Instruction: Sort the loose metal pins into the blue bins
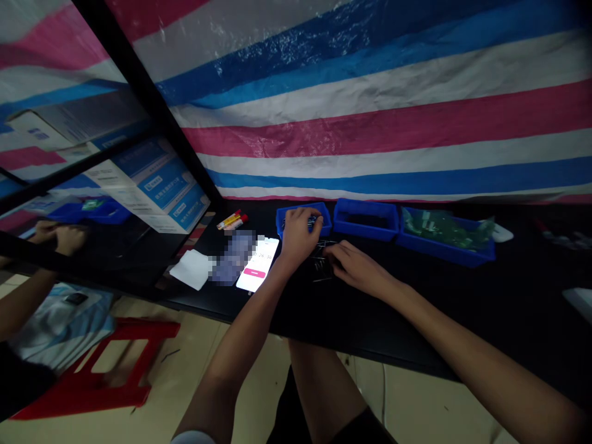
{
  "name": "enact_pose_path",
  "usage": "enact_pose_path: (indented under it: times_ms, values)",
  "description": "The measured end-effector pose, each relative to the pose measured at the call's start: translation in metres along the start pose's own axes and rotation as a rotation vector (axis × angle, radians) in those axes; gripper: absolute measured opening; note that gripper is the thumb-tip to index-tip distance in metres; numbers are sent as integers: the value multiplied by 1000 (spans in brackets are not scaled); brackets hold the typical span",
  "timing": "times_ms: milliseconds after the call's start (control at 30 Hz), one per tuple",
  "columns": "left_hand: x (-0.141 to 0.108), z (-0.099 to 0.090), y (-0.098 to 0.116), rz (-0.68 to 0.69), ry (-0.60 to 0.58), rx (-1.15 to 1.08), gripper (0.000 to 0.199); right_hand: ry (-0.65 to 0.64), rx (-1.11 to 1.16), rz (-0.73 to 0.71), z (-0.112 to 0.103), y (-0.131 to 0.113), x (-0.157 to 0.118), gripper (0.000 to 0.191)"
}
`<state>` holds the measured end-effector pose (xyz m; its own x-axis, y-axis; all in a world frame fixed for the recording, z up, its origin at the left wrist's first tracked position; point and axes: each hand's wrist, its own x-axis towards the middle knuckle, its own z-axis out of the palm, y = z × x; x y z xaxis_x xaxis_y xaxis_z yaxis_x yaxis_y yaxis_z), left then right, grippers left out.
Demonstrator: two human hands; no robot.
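Observation:
My left hand (300, 234) reaches into the leftmost blue bin (326, 216), its fingers bent over small dark and shiny parts. Thumb and fingers are apart there, and the fingertips are partly hidden. To its right, my right hand (354, 264) rests low over the black table with thumb and fingers drawn together. Whatever lies between those fingers is too small to name. Beside the right fingertips lie several thin, pale, pin-like pieces (320, 265) on the dark surface.
A middle blue bin (365, 231) and a right blue bin (446, 246) holding green bagged parts stand along the back. Left of my hands are a lit phone (256, 265), white paper (192, 269) and yellow-red tubes (232, 221). Another person's hands (65, 235) are beyond the black frame.

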<state>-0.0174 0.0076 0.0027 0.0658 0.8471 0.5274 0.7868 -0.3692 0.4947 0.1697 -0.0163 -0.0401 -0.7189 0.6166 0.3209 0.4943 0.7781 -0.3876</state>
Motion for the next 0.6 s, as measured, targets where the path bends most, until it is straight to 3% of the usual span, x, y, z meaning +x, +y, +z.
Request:
enact_pose_path:
  times_ms: [333,600]
  values:
    - [0,1,0,11,8,-24,16,25,55,33,-3,-4,0,35]
    - [0,1,-1,34,24,-11,16,9,-137,-119,-14,-1,1,17]
